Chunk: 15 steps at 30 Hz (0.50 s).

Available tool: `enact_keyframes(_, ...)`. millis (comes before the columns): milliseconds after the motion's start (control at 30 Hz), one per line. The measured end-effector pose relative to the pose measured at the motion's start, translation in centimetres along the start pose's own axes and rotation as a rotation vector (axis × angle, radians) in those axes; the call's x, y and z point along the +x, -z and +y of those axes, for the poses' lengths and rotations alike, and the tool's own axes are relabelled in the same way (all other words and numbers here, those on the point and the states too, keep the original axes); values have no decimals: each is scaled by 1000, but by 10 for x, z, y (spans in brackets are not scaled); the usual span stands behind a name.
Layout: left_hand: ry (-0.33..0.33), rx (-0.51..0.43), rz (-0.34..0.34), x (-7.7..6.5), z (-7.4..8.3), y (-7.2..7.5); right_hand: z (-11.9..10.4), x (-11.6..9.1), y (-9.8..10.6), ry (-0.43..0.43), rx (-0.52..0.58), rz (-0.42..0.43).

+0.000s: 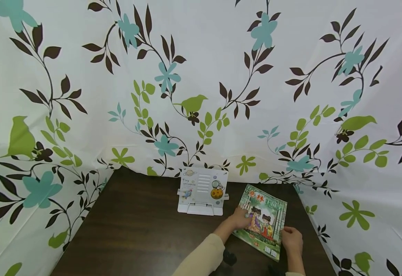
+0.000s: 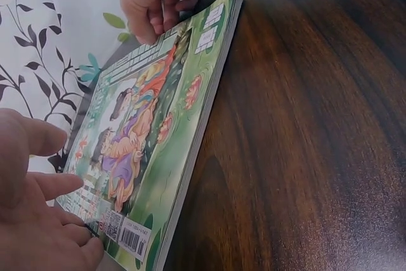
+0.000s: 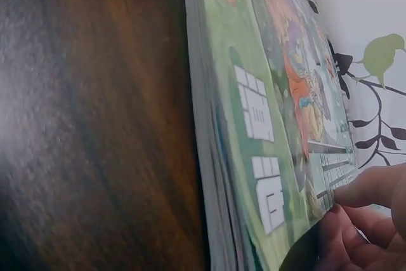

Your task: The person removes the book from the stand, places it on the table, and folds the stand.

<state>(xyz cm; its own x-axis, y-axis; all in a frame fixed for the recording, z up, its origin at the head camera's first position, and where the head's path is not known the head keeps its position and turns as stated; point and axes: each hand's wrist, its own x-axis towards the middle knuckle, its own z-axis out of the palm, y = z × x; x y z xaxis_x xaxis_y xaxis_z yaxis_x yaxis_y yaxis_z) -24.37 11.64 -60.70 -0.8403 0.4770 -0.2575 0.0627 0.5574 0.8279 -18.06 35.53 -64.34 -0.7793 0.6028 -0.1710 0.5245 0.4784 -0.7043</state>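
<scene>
A magazine with a green illustrated cover of two figures lies slanted on the dark wooden table, cover up. At its right edge my right hand pinches the cover side between thumb and fingers; in the right wrist view the fingertips meet at that edge. My left hand is at the opposite long edge, fingers reaching over the cover. Seen from the left wrist, this hand has its thumb and forefinger extended, the other fingers bent near the edge by the barcode. Their exact contact is unclear.
Left of the magazine stands a white book stand with space drawings and a wire holder at its front. The wooden table reaches back to a white curtain printed with leaves, flowers and birds.
</scene>
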Motion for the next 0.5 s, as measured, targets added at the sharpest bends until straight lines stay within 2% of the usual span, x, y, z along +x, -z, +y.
enact_keyframes(233, -28, -33, 10, 3, -9, -15, 7, -5, 5, -109, -70, -31)
enact_keyframes(333, -38, -28, 18, 6, -13, -22, 8, -7, 7, -115, -69, -45)
enact_keyframes(500, -44, -3, 38, 7, -13, -24, 9, -7, 6, -81, -80, -34)
